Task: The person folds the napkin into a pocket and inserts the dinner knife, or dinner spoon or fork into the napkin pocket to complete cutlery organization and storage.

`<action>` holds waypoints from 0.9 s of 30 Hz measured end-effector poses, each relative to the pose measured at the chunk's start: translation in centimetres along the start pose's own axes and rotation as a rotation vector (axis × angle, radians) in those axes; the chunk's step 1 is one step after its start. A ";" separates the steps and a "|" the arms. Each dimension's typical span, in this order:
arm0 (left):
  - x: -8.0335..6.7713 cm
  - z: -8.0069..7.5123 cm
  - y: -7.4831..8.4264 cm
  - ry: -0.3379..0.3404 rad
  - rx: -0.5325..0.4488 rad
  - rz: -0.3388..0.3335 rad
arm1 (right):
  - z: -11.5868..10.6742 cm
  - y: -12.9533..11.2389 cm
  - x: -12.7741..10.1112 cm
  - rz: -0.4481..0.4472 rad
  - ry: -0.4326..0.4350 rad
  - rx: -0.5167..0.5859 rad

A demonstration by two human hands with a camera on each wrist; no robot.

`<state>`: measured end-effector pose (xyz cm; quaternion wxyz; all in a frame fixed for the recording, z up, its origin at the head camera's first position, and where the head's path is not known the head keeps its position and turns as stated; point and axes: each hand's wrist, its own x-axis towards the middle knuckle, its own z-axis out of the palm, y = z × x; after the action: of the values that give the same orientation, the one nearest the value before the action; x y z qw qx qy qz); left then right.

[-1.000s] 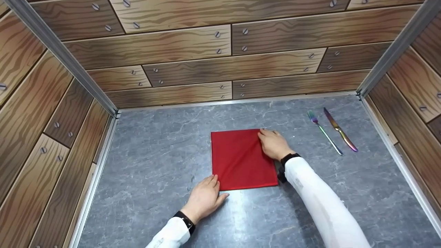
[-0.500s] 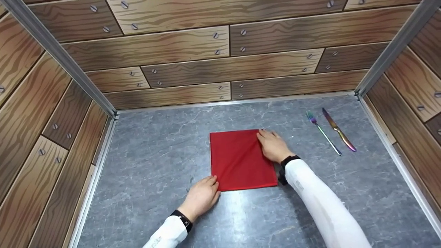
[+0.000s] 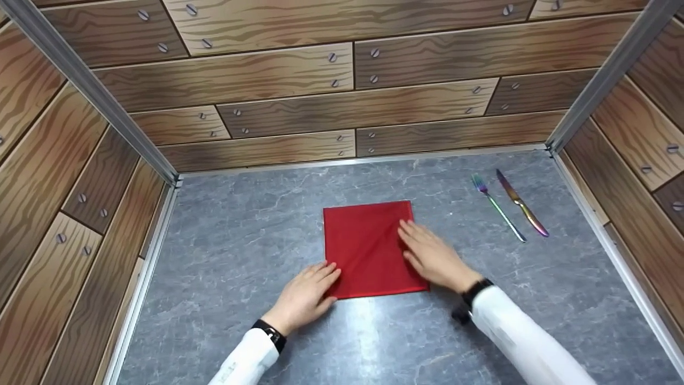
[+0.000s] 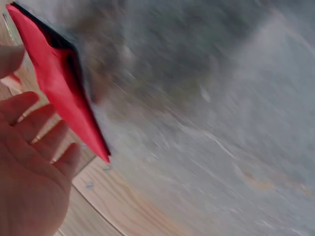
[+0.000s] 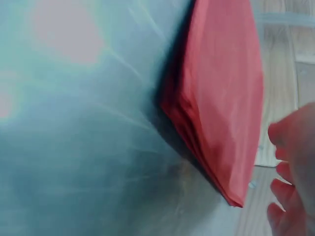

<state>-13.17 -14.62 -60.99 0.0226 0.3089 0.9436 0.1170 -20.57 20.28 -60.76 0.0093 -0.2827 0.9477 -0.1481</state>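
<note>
red napkin (image 3: 368, 248) lying folded mid-counter (image 3: 240, 224) | left hand (image 3: 302, 297) released, fingertips touching its near-left corner; right hand (image 3: 434, 256) released, pressing flat on its right side | fork (image 3: 497, 206), knife (image 3: 521, 202) lying far right

Grey marbled tabletop (image 3: 240, 240), walled on three sides by wood-grain panels with metal trim. A folded red napkin (image 3: 366, 246) is laid flat near the centre. At about 2 o'clock from the napkin, well apart from it, an iridescent fork (image 3: 497, 206) and an iridescent knife (image 3: 521, 203) are laid side by side, just beside each other, tips pointed toward 11 o'clock. In the right wrist view the napkin (image 5: 221, 108) is seen as several stacked layers lying on the surface.
</note>
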 end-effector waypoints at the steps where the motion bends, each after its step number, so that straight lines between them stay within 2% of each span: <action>1: -0.1 0.0 -0.3 0.001 0.003 0.014 | 0.0 -0.2 -0.9 -0.018 -0.002 0.010; 8: -0.6 0.7 -1.6 -0.031 -0.023 0.081 | 0.6 -0.4 -5.8 -0.105 -0.029 0.019; 15: -0.5 1.1 -2.3 -0.010 -0.008 0.118 | 1.0 0.4 -7.3 -0.152 -0.044 -0.016; 18: -0.2 1.2 -2.3 0.027 0.040 0.150 | 1.1 0.6 -7.2 -0.157 -0.040 -0.022; 22: 0.2 1.4 -2.2 0.113 0.127 0.190 | 1.1 0.6 -7.0 -0.154 -0.024 -0.027; 27: 0.3 1.7 -1.8 0.178 0.146 0.165 | 1.1 0.5 -7.0 -0.143 -0.020 -0.021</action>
<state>-14.31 -15.49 -63.11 -0.0934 0.3748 0.9192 0.0764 -14.90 24.16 -62.44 0.0051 -0.3512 0.9264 -0.1358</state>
